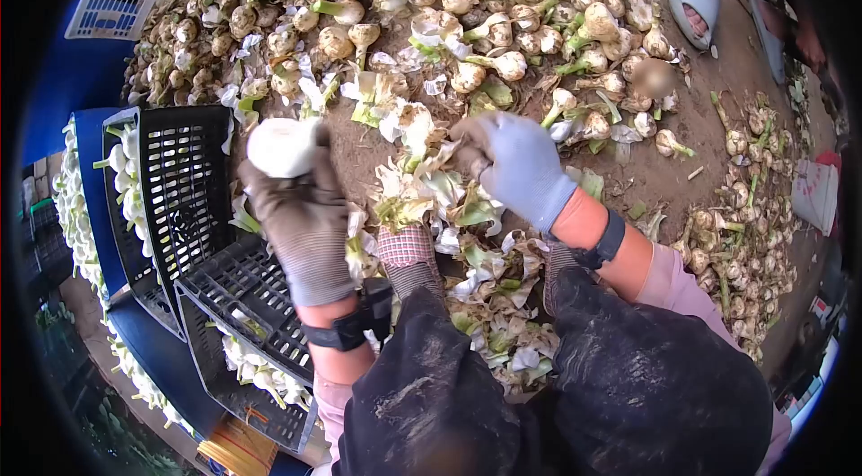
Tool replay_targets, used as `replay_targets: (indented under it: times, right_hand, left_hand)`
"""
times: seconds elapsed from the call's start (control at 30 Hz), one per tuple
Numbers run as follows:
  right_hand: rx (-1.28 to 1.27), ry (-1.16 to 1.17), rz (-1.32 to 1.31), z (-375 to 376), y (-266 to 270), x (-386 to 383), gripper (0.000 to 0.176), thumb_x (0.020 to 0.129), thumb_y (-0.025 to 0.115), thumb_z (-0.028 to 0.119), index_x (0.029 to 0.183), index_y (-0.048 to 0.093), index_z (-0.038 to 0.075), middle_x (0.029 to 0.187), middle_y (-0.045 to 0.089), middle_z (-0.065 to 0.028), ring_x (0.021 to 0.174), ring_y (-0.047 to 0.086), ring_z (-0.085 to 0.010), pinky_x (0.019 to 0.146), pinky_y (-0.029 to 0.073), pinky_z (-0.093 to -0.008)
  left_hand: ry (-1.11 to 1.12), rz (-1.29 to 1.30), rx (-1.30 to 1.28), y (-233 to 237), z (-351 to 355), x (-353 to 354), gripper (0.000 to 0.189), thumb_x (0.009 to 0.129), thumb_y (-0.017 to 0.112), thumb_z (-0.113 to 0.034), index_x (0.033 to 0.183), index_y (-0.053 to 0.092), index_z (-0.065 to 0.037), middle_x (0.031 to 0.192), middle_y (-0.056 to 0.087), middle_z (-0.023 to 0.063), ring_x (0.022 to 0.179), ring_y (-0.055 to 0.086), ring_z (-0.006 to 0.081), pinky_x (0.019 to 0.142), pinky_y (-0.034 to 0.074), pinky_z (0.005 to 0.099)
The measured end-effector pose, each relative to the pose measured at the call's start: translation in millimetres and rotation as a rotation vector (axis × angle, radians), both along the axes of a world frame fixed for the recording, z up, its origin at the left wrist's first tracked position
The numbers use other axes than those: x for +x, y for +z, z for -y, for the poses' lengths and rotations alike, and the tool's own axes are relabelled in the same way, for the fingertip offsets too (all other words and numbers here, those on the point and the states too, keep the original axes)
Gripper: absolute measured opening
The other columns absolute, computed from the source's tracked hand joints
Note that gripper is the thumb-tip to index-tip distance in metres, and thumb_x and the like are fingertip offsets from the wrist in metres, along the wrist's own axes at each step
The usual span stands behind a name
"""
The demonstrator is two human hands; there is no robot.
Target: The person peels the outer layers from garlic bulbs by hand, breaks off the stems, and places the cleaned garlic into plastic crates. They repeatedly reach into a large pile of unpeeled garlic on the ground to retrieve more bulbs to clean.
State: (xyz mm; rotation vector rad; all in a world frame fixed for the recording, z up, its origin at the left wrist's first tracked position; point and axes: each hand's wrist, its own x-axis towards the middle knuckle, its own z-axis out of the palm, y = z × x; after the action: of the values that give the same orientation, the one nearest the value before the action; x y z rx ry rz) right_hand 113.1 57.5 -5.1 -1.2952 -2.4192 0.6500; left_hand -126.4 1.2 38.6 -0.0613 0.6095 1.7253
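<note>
Between the 2 feet (409,247) lie husks (507,296), probably where they fall. Beyond, the left hand (298,211) curls around 1 white garlic bulb (280,149) at the hand's 12 o'clock, apparently gripped from below to leave its top exposed. The right hand (521,162), near 3 o'clock from it, is partly curled; I cannot tell whether it holds anything. A black crate (184,166) stands at the left hand's 9 o'clock, presumably for easy reach; unpeeled bulbs (335,42) spread farther off at 12.
</note>
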Motion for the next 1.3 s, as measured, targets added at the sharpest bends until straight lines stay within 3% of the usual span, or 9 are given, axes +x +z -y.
replay_targets:
  times: [0.13,0.3,0.57,0.63,0.73,0.8,1.03,1.23,1.3]
  right_hand:
    - [-0.209,-0.171,0.272,-23,-7,25,0.044,0.081,0.065,0.021,0.122,0.053,0.010,0.102,0.061,-0.0165,0.093,0.061,-0.0336,0.078,0.051,-0.0426]
    - [-0.222,-0.076,0.601,4,-39,37,0.054,0.073,0.067,0.015,0.125,0.052,0.009,0.110,0.057,-0.0160,0.098,0.060,-0.0335,0.077,0.050,-0.0440]
    - [-0.414,-0.104,0.020,31,-46,33,0.025,0.082,0.060,0.012,0.106,0.060,0.004,0.096,0.064,-0.0166,0.089,0.063,-0.0335,0.079,0.049,-0.0385]
    - [-0.802,-0.159,-0.395,34,-78,31,0.029,0.085,0.062,0.017,0.111,0.058,0.002,0.094,0.065,-0.0186,0.082,0.065,-0.0298,0.072,0.051,-0.0372]
    - [-1.322,-0.524,-0.891,37,-52,34,0.029,0.091,0.062,0.022,0.111,0.059,0.002,0.090,0.066,-0.0107,0.075,0.064,-0.0164,0.062,0.052,-0.0290]
    - [-1.296,-0.536,-0.746,29,-40,41,0.030,0.092,0.061,0.025,0.110,0.059,0.002,0.088,0.066,-0.0076,0.070,0.063,-0.0126,0.057,0.051,-0.0263]
    - [-1.150,-0.347,-0.488,20,-6,29,0.031,0.096,0.055,0.028,0.103,0.064,-0.001,0.062,0.058,-0.0014,0.051,0.054,-0.0075,0.044,0.042,-0.0240]
    - [-1.122,-0.367,-0.551,21,-2,24,0.028,0.095,0.054,0.022,0.110,0.062,-0.001,0.066,0.062,-0.0053,0.052,0.055,-0.0113,0.049,0.044,-0.0290]
    - [-0.710,-0.218,-0.437,18,-13,28,0.030,0.094,0.055,0.026,0.110,0.062,0.001,0.071,0.066,-0.0119,0.060,0.063,-0.0195,0.056,0.048,-0.0344]
  left_hand:
    - [-0.099,0.156,0.446,62,0,-65,0.047,0.096,0.051,-0.032,0.132,0.043,-0.002,0.130,0.052,0.0197,0.115,0.056,0.0342,0.097,0.050,0.0403]
    - [-0.273,-0.621,-0.064,11,-1,14,0.037,0.099,0.047,-0.025,0.127,0.051,-0.002,0.121,0.060,0.0144,0.108,0.060,0.0264,0.090,0.052,0.0371]
    - [-0.868,-1.404,-0.136,-120,31,96,0.066,0.079,0.073,-0.011,0.134,0.040,0.006,0.122,0.055,0.0152,0.106,0.056,0.0185,0.091,0.047,0.0310]
    - [-0.816,-1.543,-0.221,-121,28,97,0.068,0.076,0.074,-0.029,0.127,0.045,0.007,0.109,0.062,0.0240,0.101,0.063,0.0319,0.087,0.049,0.0353]
    - [-0.745,-1.460,-0.250,-122,24,95,0.066,0.076,0.075,-0.027,0.125,0.047,0.007,0.107,0.063,0.0208,0.098,0.064,0.0262,0.084,0.050,0.0332]
    - [-0.700,-1.001,-0.302,-103,22,93,0.056,0.077,0.075,-0.014,0.121,0.047,0.006,0.106,0.062,0.0099,0.097,0.060,0.0148,0.084,0.049,0.0283]
    - [-0.688,-1.556,0.059,-74,20,91,0.076,0.067,0.084,-0.029,0.127,0.049,0.004,0.111,0.061,0.0184,0.104,0.060,0.0228,0.090,0.047,0.0345]
    - [-0.690,-1.158,-0.081,-75,28,81,0.071,0.075,0.078,-0.027,0.131,0.045,0.002,0.110,0.061,0.0123,0.099,0.064,0.0263,0.085,0.051,0.0331]
    - [-0.741,-0.352,-0.254,-62,28,78,0.072,0.084,0.069,-0.036,0.138,0.036,-0.002,0.104,0.063,0.0134,0.088,0.066,0.0237,0.073,0.055,0.0332]
